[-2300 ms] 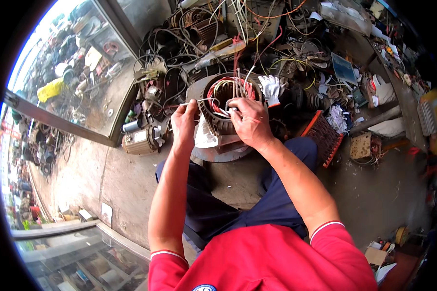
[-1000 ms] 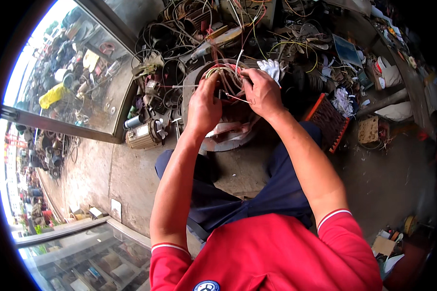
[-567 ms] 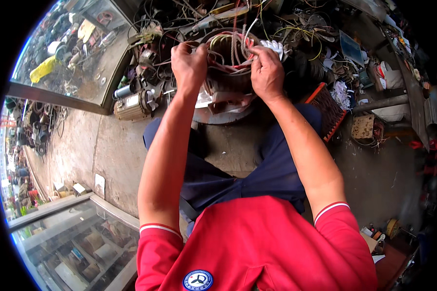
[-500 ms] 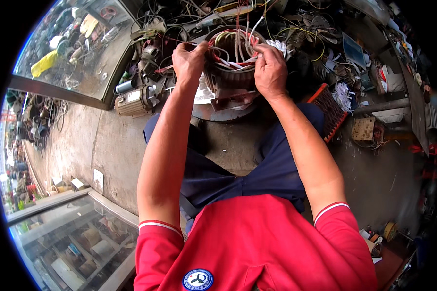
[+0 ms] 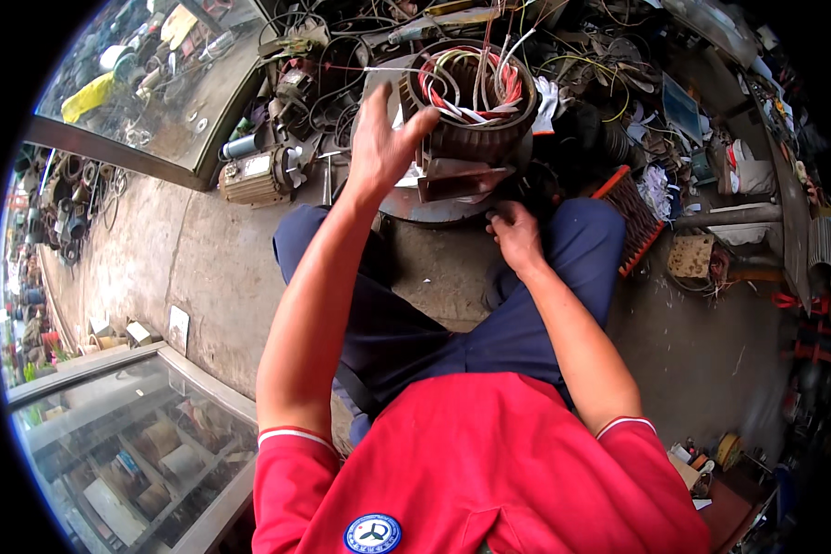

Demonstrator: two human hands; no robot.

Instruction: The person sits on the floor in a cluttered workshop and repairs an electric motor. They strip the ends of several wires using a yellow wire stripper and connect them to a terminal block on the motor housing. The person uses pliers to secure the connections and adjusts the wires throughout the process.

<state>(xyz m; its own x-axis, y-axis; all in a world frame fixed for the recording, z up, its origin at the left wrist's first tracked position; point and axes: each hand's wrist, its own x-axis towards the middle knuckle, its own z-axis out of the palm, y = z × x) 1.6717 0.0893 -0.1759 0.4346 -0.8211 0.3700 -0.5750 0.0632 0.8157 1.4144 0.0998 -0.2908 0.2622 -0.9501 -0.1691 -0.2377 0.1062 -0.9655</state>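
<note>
A motor stator [image 5: 471, 143] with a ribbed metal housing stands upright on a round metal base [image 5: 415, 205] in front of me. Red, white and pale sleeved wires [image 5: 462, 106] loop around inside its open top, and a few leads stick up. My left hand [image 5: 383, 148] is open at the stator's left side, thumb stretched toward the rim; it holds nothing. Lower down, my right hand [image 5: 515, 238] is closed with curled fingers beside the base's front right edge. Whether it grips anything is hidden.
A small motor [image 5: 257, 177] with a white fan lies on the floor at left. Glass cases [image 5: 129, 452] stand along the left side. An orange-edged ribbed panel [image 5: 632, 217] leans by my right knee. Cables and scrap parts [image 5: 609, 65] are heaped behind.
Both hands have left the wires at the stator's top. My right hand has dropped to the base's edge; my left has opened and moved slightly down. The stator sits farther right in view.
</note>
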